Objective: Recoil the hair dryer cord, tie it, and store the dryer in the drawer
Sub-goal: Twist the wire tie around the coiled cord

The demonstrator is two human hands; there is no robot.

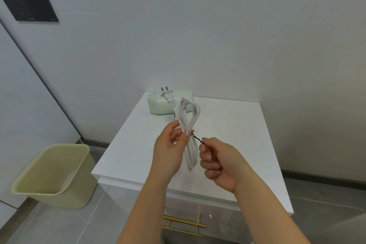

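Note:
The white cord (188, 113) is folded into a long bundle of loops, held upright above the white cabinet top (233, 128). Its two-pin plug (167, 95) sticks up at the top left. My left hand (170, 150) pinches the bundle at its middle. A thin black twist tie (197, 138) wraps the bundle there, and my right hand (217, 162) grips the tie's twisted end just right of the cord. The pale green hair dryer (158, 105) lies at the back of the cabinet top, partly hidden behind the cord. A drawer front with a brass handle (184, 224) shows below my arms.
A pale yellow waste bin (53, 174) stands on the grey tiled floor left of the cabinet. White walls close in behind and to the right. A dark panel (29, 5) hangs on the wall at upper left.

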